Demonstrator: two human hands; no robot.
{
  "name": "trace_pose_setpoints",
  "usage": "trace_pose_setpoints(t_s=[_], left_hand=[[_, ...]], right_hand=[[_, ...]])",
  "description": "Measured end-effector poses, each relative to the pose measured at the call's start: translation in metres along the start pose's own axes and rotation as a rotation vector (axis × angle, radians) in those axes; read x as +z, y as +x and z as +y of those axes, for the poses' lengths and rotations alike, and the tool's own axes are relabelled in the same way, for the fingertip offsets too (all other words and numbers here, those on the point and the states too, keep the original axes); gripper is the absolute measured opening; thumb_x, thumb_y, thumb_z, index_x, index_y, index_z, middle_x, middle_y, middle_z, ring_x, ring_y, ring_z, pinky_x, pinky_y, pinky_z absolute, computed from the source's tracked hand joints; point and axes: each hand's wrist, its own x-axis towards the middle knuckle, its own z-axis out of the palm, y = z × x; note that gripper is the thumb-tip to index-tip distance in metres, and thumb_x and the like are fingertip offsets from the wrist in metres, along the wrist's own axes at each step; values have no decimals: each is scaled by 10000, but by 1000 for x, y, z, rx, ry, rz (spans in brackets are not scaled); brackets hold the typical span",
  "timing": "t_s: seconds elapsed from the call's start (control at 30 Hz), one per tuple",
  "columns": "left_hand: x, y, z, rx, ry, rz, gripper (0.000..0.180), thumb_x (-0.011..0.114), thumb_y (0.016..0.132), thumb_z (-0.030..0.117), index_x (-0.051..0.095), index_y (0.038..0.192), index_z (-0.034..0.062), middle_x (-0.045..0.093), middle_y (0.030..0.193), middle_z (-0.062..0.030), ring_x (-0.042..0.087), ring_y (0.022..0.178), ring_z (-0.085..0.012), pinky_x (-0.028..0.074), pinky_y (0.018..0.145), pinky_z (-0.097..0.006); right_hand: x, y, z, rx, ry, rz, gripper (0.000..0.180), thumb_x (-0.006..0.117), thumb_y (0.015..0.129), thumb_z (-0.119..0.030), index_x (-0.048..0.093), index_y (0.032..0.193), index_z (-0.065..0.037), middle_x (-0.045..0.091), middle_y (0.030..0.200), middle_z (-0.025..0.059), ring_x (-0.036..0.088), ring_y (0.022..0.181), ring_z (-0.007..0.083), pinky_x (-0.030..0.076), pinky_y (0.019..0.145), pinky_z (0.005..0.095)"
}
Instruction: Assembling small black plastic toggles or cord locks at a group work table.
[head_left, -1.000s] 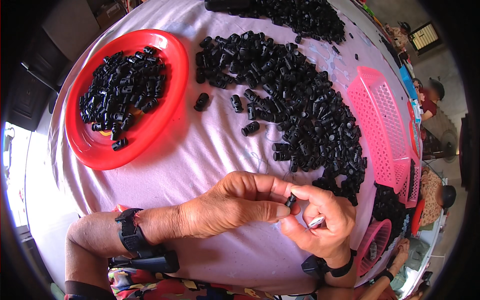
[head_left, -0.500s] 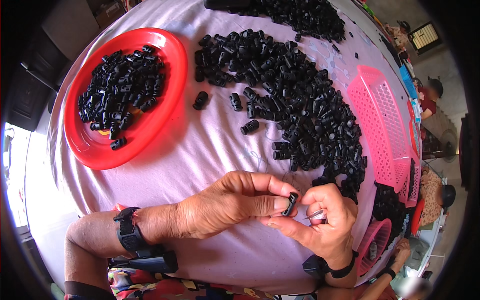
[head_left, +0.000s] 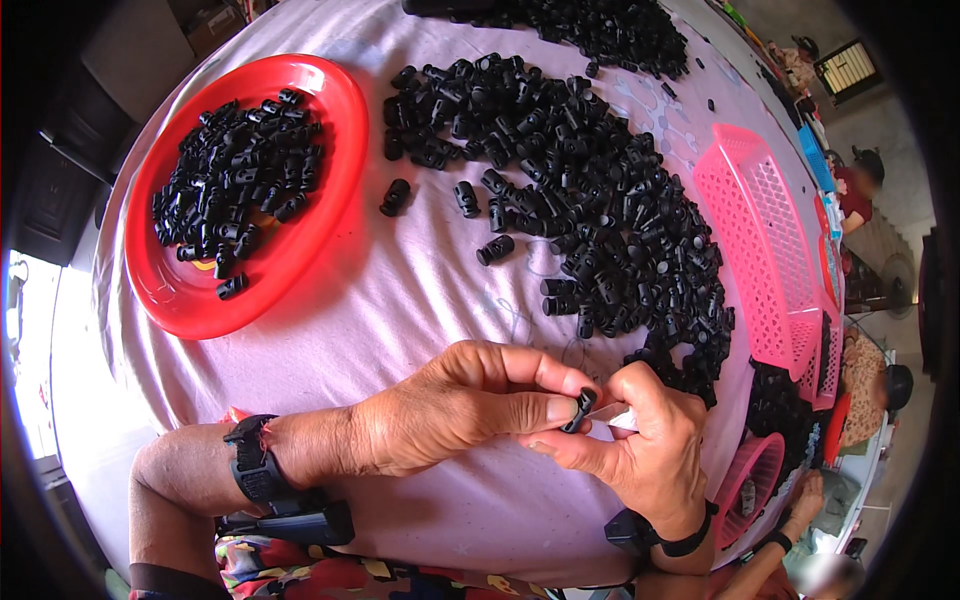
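Observation:
My left hand (head_left: 460, 412) pinches a small black plastic cord lock (head_left: 579, 411) between thumb and forefinger, tilted, above the pink cloth. My right hand (head_left: 655, 440) is closed around a small thin blade (head_left: 606, 412). Its pale metal reaches the right side of the cord lock and appears to touch it; the rest of the blade is hidden in the fingers. My right thumb lies just below the cord lock, close to the left fingertips. Beyond my hands spreads a large heap of similar black cord locks (head_left: 620, 230), with several loose ones at its left edge.
A red plate (head_left: 345, 150) at the left holds many black cord locks. Another black heap (head_left: 600, 35) lies at the far edge. Pink baskets (head_left: 745, 240) stand at the right, with a round pink one (head_left: 765, 470) nearer. Another person's forearm (head_left: 775, 560) shows at lower right.
My right hand has turned, and the blade has swung from pointing aside to meeting the cord lock. My left hand keeps its pinch in nearly the same place.

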Motion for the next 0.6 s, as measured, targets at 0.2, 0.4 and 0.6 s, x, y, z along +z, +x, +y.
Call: trace_pose_setpoints(t_s=[0.2, 0.4, 0.6], left_hand=[[1, 0, 1, -3, 18, 7, 258, 579, 938, 69, 606, 1189, 18, 634, 1139, -41, 559, 1059, -95, 439, 940, -252], [0, -1, 1, -14, 22, 0, 258, 576, 938, 63, 605, 1191, 15, 634, 1133, -40, 559, 1051, -92, 442, 936, -252], [-1, 1, -1, -1, -2, -19, 256, 572, 942, 71, 605, 1190, 16, 626, 1163, -52, 554, 1081, -103, 437, 950, -258]], right_hand=[[0, 1, -1, -9, -14, 12, 563, 875, 606, -449, 485, 700, -54, 609, 579, 66, 622, 507, 150, 492, 459, 289], [0, 1, -1, -11, -7, 9, 549, 875, 609, -441, 488, 688, -58, 610, 576, 65, 627, 507, 153, 491, 460, 293], [-1, 0, 1, -16, -16, -19, 535, 873, 619, -429, 500, 694, -52, 623, 588, 67, 636, 518, 154, 500, 474, 295]])
